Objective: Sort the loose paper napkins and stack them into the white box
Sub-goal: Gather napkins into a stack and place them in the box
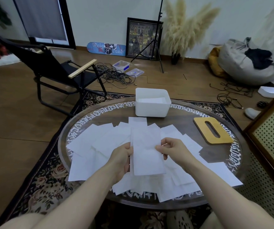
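Head view: a person squares a small stack of napkins (147, 154) above the round table (219, 164).
Left hand (122, 158): fingers pinch the stack's left edge, steadying it.
Right hand (170, 149): fingertips grip its right edge, aligning sheets.
Loose napkins (90, 146): spread beneath the stack.
White box (152, 106): beyond the stack, open for loading.
Wooden lid (213, 132): right of the box, set aside.

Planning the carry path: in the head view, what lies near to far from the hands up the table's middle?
Held napkins in left hand and right hand → loose napkins → white box.
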